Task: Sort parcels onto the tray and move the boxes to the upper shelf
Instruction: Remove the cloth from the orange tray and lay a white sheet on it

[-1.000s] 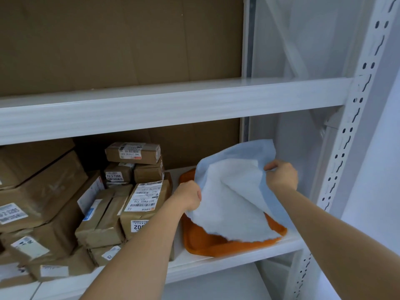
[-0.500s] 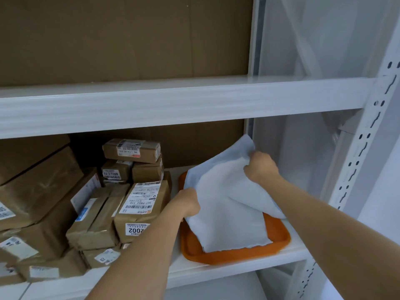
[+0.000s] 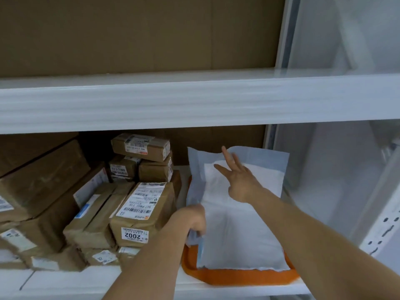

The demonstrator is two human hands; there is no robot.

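White shelf (image 3: 65,282) is holding an orange tray (image 3: 238,277) under a padded sheet (image 3: 238,224). Left hand (image 3: 191,219) is pinching its edge; right hand (image 3: 240,180) fingers are spreading open. Brown parcels (image 3: 140,213) are sitting beside; tugging might bunch it.

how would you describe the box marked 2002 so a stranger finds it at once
On the lower shelf, left of the orange tray, brown boxes are piled. The box leans at the pile's front, nearest the tray. Only its front label reads 2002.
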